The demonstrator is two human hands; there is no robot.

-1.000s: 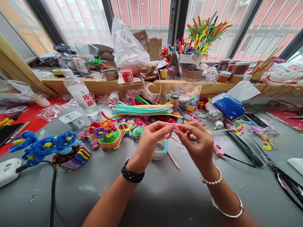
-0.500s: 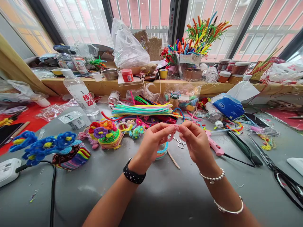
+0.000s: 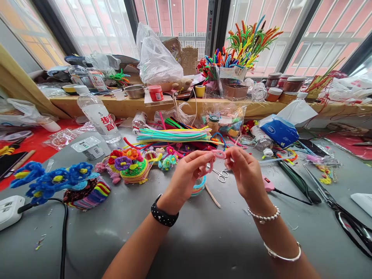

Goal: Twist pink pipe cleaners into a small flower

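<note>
Between my fingertips is a pink pipe cleaner (image 3: 219, 154) bent into a small loop, raised above the grey table. My left hand (image 3: 193, 170) pinches its left side, and part of it hangs below those fingers. On the loop's right side, my right hand (image 3: 245, 170) is closed with thumb and finger together at its edge. Behind and below the hands lie small scissors (image 3: 221, 176), a roll of light blue and orange rings (image 3: 198, 186) and a short beige strip (image 3: 213, 196). A bundle of pastel pipe cleaners (image 3: 174, 135) sits farther back.
To the left are a blue pipe-cleaner flower pot (image 3: 87, 192), a flower-topped cake shape (image 3: 132, 166) and a leaning water bottle (image 3: 99, 118). At right are a pink glue gun (image 3: 267, 184) with its cord and large black scissors (image 3: 334, 203). Jars (image 3: 294, 84) line the back ledge.
My right hand has moved a little to the right, away from my left. The pink loop now shows between the hands, while my left hand has stayed almost in place.
</note>
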